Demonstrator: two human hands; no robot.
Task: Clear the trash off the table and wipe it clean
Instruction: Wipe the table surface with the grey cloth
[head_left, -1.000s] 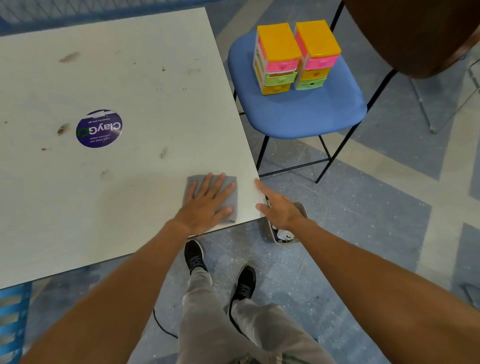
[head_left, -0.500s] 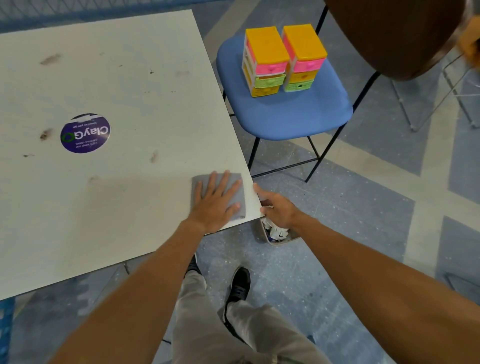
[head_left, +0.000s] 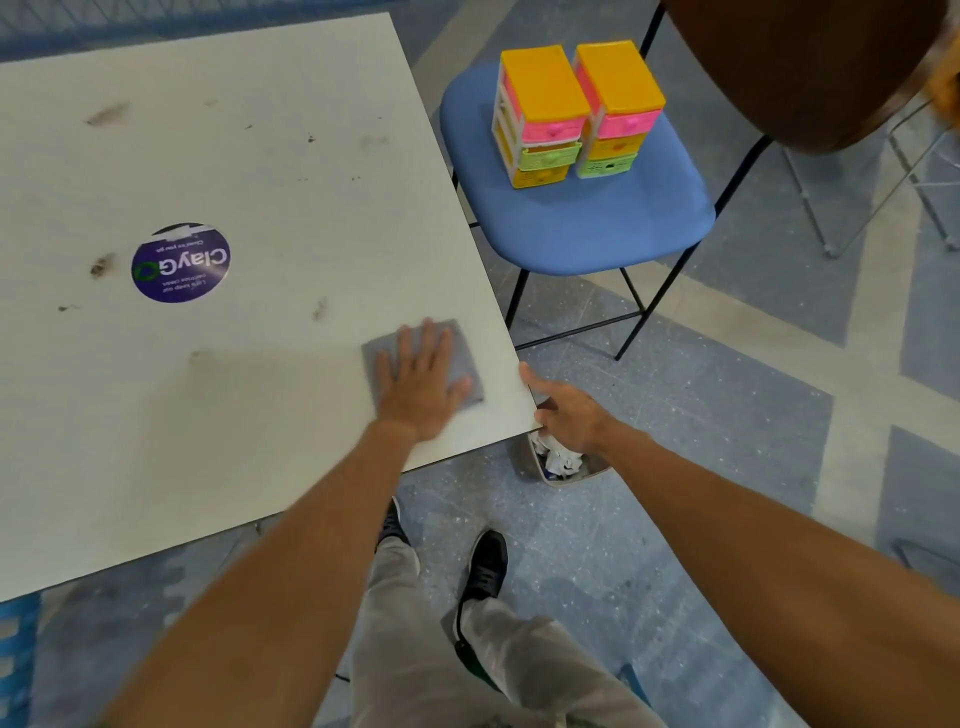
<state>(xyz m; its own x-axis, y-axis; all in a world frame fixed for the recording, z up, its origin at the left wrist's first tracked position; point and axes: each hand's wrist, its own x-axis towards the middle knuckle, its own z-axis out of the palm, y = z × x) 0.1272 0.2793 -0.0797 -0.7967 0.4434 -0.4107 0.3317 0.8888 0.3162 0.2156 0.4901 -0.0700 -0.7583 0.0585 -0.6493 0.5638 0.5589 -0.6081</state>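
Across the big white desk (head_left: 249, 389) the marks are still plentiful: smudges at nine and eleven o'clock of the round purple sticker (head_left: 180, 262), one at four o'clock of it, specks toward the far edge. Missing those is probably the main risk, since the wiping sits only at the near right corner. At two o'clock stands a blue chair (head_left: 597, 228) carrying two small drawer boxes (head_left: 576, 111); a wide sweep could knock it. Under the corner, the bin (head_left: 563, 462) holds crumpled trash, so the desk looks cleared. The gray cloth (head_left: 465, 358) lies flat near the edge under the left hand (head_left: 421, 384), whose grip is released, palm pressing; pushed toward three o'clock it may slide off. The right hand (head_left: 569, 413), fingers loose, grasps nothing.
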